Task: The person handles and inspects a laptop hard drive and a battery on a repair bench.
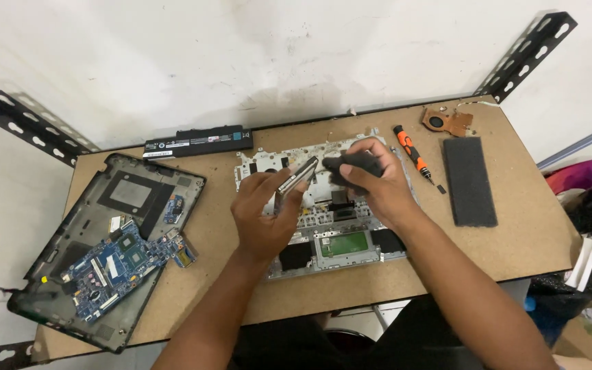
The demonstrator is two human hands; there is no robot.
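Two hands are working over a silver laptop frame (323, 240) at center: left hand (263, 212) fingers gripping a flat metal drive (296, 181), right hand (378, 185) fingers pinching a dark cloth (352, 163) at its 3 o'clock.

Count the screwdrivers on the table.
1. An orange-and-black screwdriver lies on the table just beyond the right hand, beside the dark foam pad. More could be hidden under the hands.
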